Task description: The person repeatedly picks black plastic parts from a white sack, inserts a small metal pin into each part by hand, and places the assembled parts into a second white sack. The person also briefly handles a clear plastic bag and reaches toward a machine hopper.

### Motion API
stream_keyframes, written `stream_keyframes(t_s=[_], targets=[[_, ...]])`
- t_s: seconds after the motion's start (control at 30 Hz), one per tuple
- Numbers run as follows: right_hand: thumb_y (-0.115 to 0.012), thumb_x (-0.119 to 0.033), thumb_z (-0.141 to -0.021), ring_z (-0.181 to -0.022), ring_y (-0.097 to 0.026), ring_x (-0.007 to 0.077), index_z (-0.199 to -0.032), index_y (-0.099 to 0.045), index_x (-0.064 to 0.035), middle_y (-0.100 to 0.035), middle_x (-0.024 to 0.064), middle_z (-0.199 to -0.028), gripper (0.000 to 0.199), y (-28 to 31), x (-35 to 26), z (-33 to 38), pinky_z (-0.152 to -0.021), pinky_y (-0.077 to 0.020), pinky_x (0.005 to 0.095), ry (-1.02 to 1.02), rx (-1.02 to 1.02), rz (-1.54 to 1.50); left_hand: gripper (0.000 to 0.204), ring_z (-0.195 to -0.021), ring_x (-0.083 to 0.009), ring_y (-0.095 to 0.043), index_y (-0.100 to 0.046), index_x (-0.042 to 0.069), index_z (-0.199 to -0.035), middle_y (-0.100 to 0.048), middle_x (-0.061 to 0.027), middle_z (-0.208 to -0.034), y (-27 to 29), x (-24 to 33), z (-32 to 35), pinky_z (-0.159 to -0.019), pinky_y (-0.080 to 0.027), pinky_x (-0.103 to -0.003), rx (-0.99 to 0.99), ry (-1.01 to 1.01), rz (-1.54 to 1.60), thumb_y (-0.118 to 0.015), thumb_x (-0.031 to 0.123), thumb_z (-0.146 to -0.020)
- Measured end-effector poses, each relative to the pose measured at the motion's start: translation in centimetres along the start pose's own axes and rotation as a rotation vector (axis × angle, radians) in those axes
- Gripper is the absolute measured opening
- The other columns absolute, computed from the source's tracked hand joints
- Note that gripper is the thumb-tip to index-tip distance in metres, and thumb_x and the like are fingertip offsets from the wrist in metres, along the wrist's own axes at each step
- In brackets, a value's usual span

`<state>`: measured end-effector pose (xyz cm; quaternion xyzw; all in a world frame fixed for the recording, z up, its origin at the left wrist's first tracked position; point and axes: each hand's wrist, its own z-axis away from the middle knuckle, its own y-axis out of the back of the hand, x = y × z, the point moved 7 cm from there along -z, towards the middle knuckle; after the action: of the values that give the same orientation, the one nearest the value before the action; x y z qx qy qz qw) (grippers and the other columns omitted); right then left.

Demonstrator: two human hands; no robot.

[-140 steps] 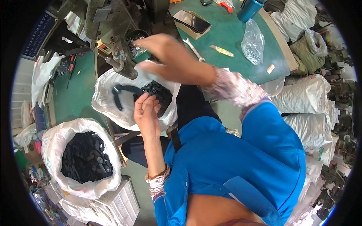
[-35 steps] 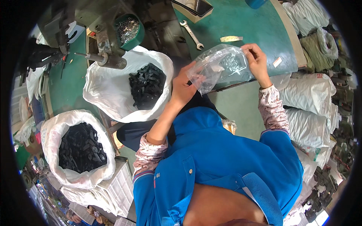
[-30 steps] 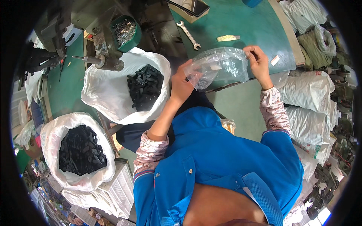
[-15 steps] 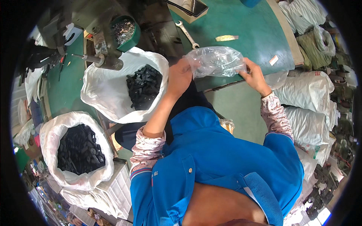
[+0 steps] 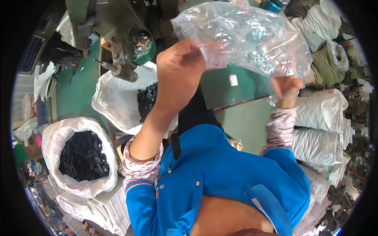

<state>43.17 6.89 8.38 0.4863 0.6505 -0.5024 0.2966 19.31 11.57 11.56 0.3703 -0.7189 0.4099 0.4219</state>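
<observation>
Clear, crinkly plastic fills the top of the view: a see-through plastic bag [image 5: 252,37] held up high by both hands. The left hand [image 5: 179,72] pinches the bag's left edge, with the fingers [image 5: 185,49] curled shut on the thin film. The right hand [image 5: 286,89] grips the bag's lower right corner from below, its fingers also closed on the plastic. Below the left fingers sits a white sack [image 5: 114,98] with black parts [image 5: 146,100] in it. Farther down and to the left is another white sack of black parts [image 5: 80,153]. To do this well, I think both hands should keep a soft, even hold and pull the mouth wide without tearing the film.
</observation>
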Motion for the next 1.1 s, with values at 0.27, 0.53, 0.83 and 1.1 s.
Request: stream_keyframes(t_s=[0.27, 0.53, 0.83, 1.1], targets=[[-0.071, -0.054, -0.075, -0.128, -0.039, 0.0435, -0.15, -0.012, -0.0156, -0.025, 0.0283, -0.146, 0.103, -4.7, 7.6, -0.7, -0.088, -0.0516, 0.0556, -0.322, -0.2, -0.379, 0.024, -0.092, -0.0184, -0.067, -0.064, -0.003, -0.107, -0.07, -0.011, -0.097, 0.8, 2.9, -1.2, -0.078, -0.055, -0.029, -0.181, 0.053, -0.259, -0.058, -0.008, -0.085], [-0.066, -0.013, -0.085, -0.124, -0.047, 0.0358, -0.144, -0.023, -0.0003, -0.039, 0.0195, -0.139, 0.074, -8.1, 3.4, -1.9, -0.098, -0.0483, 0.0489, -0.243, -0.208, -0.658, 0.035, -0.103, -0.0215, -0.063, -0.054, -0.002, -0.122, -0.064, -0.0133, -0.111, -1.1, 10.6, -2.4, -0.084, -0.055, -0.034, -0.24, -0.222, -0.321, -0.058, -0.004, -0.087], [-0.052, -0.013, -0.094, -0.118, -0.052, 0.0381, -0.126, -0.046, 0.0053, -0.051, 0.0238, -0.128, 0.037, -7.6, -9.7, -7.4, -0.092, -0.054, 0.0441, 0.084, -0.126, -0.584, 0.033, -0.09, -0.025, -0.067, -0.053, -0.006, -0.12, -0.064, -0.0221, -0.106, 5.1, 18.4, 2.5, -0.075, -0.058, -0.037, 0.013, -0.46, -0.327, -0.056, 0.004, -0.088], [-0.06, -0.002, -0.088, -0.119, -0.047, 0.0413, -0.12, -0.041, 0.0138, -0.035, 0.0313, -0.129, 0.041, -15.4, -31.2, -16.7, -0.098, -0.0522, 0.0463, 0.534, -0.205, -0.34, 0.015, -0.072, -0.0178, -0.067, -0.064, -0.005, -0.102, -0.068, -0.0155, -0.091, 20.1, 17.5, 9.2, -0.066, -0.056, -0.029, 0.442, -0.464, -0.341, -0.055, 0.001, -0.091]])
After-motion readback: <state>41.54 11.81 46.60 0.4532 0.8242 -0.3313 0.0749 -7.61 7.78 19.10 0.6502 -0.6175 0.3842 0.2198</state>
